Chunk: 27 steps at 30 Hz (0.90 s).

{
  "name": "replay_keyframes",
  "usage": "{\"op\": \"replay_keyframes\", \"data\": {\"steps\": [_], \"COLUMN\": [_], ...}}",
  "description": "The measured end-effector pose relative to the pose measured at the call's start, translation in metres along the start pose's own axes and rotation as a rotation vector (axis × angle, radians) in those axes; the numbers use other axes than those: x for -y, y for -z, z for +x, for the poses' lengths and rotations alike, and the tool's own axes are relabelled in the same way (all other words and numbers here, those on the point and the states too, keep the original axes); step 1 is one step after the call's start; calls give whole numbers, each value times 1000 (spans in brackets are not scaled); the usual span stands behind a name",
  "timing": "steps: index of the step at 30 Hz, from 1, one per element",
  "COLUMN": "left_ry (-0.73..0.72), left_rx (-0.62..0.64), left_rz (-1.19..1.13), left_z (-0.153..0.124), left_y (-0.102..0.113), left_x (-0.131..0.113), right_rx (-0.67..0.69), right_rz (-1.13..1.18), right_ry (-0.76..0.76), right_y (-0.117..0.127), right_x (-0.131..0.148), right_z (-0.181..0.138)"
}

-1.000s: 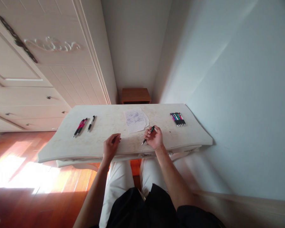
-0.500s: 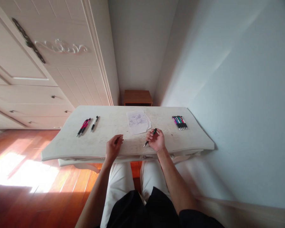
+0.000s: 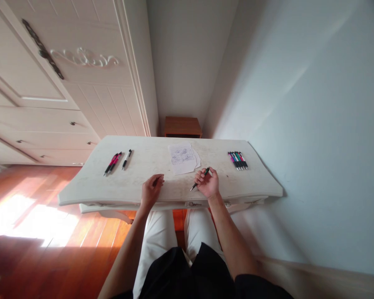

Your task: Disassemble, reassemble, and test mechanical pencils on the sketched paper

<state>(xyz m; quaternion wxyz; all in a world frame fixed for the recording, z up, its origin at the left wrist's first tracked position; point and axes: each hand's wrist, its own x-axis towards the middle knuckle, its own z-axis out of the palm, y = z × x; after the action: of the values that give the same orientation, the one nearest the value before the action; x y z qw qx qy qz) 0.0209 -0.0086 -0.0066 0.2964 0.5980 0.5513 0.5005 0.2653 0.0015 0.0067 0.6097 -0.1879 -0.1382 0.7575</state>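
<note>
My right hand [image 3: 208, 183] grips a dark green pen [image 3: 200, 179], its tip pointing down-left just above the white table [image 3: 121, 185]. A scribbled sheet of paper [image 3: 183, 158] lies just beyond it. Resting near the table's front edge, my left hand [image 3: 151, 192] has its fingers curled loosely, and nothing shows in them. Several coloured pens [image 3: 237, 160] lie in a row at the right. Two pink pens [image 3: 112, 162] and a white pen [image 3: 126, 159] lie at the left.
A white wardrobe with drawers [image 3: 50, 104] stands to the left. A small wooden cabinet [image 3: 182, 126] sits behind the table against the wall. A pale wall runs along the right. Sunlit wooden floor [image 3: 34, 224] lies at the lower left.
My hands have stayed in about the same place on the table; the view has shifted slightly. The pen stays in my right hand.
</note>
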Motion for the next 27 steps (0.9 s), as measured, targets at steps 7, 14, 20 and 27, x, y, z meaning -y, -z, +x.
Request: {"op": "replay_keyframes", "data": {"steps": [7,14,20,27], "left_ry": [4,7,12,5], "left_rx": [12,11,-1,4], "left_rz": [-19,-40,-46,-43], "left_z": [1,0,0,0], "left_y": [0,-1,-1,-1], "left_x": [-1,3,2,2], "right_rx": [22,-8,-25,-37], "right_rz": [25,0,-24,-32], "right_ry": [-1,15,7,27], "right_y": [-2,-2,-2,0], "right_x": [0,0,0,0], "right_z": [-2,-1,-1,4]}}
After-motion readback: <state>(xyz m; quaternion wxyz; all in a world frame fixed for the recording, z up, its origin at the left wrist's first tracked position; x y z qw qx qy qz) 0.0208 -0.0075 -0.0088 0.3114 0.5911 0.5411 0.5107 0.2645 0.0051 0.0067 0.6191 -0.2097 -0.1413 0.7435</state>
